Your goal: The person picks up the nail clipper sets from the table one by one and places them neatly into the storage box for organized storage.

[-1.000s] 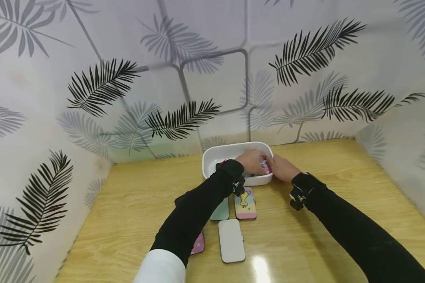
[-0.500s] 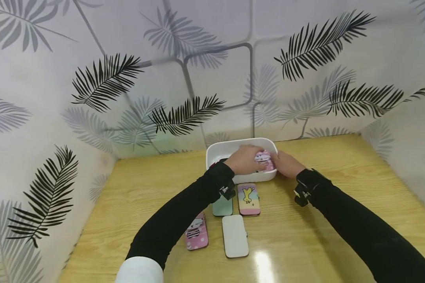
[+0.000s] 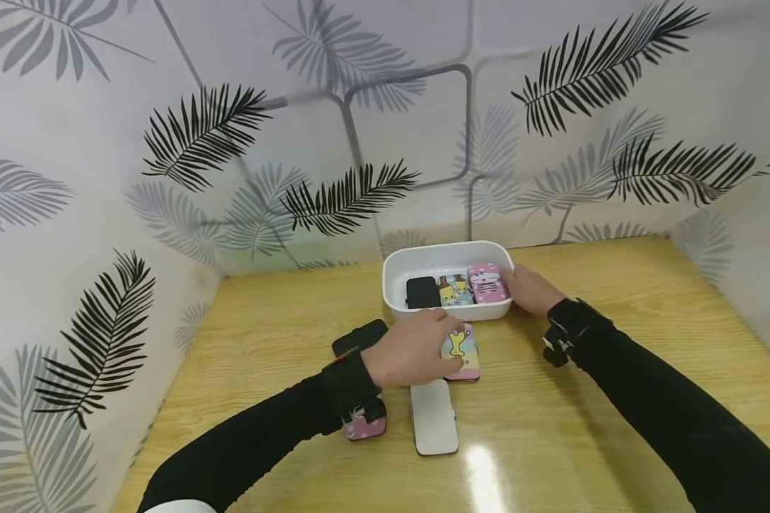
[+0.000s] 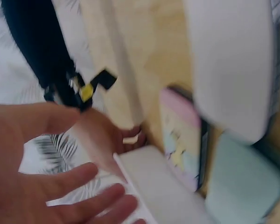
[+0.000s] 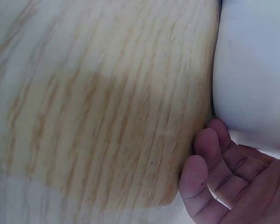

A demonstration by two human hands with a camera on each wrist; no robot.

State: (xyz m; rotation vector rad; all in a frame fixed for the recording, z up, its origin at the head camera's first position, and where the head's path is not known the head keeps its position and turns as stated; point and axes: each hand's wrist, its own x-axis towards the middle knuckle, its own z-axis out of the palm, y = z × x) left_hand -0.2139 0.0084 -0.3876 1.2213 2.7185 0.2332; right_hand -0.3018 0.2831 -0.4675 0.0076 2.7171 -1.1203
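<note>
A white plastic box [image 3: 436, 260] holds three small flat cases in a row: a black case [image 3: 422, 292], a yellow cartoon case [image 3: 455, 289] and a pink cartoon case [image 3: 488, 283]. My right hand [image 3: 531, 288] grips the box's right end, thumb over the rim beside the pink case, fingers curled against the outer wall. Fingers spread and holding nothing, my left hand [image 3: 417, 349] hovers in front of the box, over a pastel case with a yellow giraffe [image 3: 457, 348]. A mint-green case [image 4: 245, 179], hidden under that hand in the head view, shows in the left wrist view.
Nearer on the wooden table [image 3: 539, 442] lie a white case [image 3: 433, 420] and a pink dotted case [image 3: 366, 427], partly covered by the left wrist. A dark case [image 3: 361, 336] lies left of the hand. A leaf-patterned backdrop [image 3: 398, 114] rises behind the table.
My left hand has let go of the pink cartoon case inside the box and drawn back toward me, out over the table. My right hand stays at the box's right end.
</note>
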